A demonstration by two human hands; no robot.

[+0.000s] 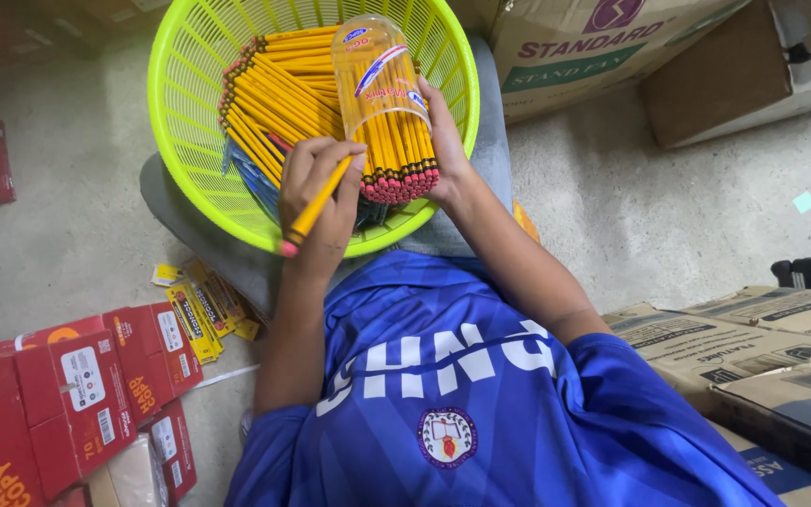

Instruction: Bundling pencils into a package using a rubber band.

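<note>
A lime green plastic basket (173, 131) rests on my lap and holds a pile of yellow pencils (279, 89). My right hand (445, 141) grips a clear plastic cylinder (379, 94) packed with yellow pencils, eraser ends pointing toward me. My left hand (319, 211) pinches a single yellow pencil (314, 207) with a pink eraser, its upper end touching the open mouth of the cylinder. Both hands hover over the near side of the basket.
Red paper boxes (68, 404) are stacked at the lower left, with small yellow packs (201, 314) lying on the concrete floor beside them. Brown cardboard cartons (753, 347) stand at the right, and more cartons (612, 47) sit beyond the basket.
</note>
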